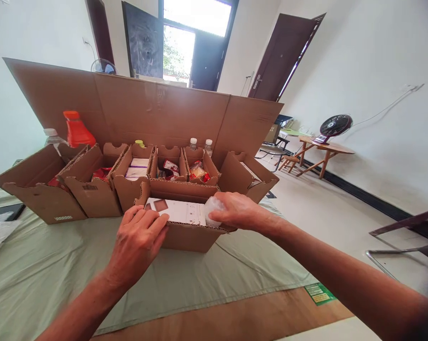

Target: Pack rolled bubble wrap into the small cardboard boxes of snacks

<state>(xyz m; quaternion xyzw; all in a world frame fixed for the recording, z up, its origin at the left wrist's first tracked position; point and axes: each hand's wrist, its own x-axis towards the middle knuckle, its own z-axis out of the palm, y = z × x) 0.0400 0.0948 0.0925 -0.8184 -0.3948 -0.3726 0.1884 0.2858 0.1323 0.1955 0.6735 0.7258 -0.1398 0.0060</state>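
Fingers and thumb of the right hand [240, 208] are closed on a translucent wrapped bundle [213, 209], the thumb on its near side and the fingers over its top. What lies inside the wrapping cannot be made out. This bundle sits in the right end of the front cardboard box [190, 240], just inside the near rim and close to the near right corner.

Directly left of it lies a white printed box [180, 211], its long axis running left to right along the near wall, dipping slightly toward the right. Its right end comes up against the bundle, or very nearly; whether the two touch is not clear. So the two line up end to end, parallel to the near rim, and the right hand is much the nearer to the bundle.

At the other end, the left hand [138, 237] comes over the near left corner, fingers close together and thumb a little apart. Its tips are at the left end of the white printed box; whether they grip it or only rest on the rim, I cannot tell.

Behind the far wall, a row of cardboard boxes [93, 198] stands on a green cloth [128, 293].
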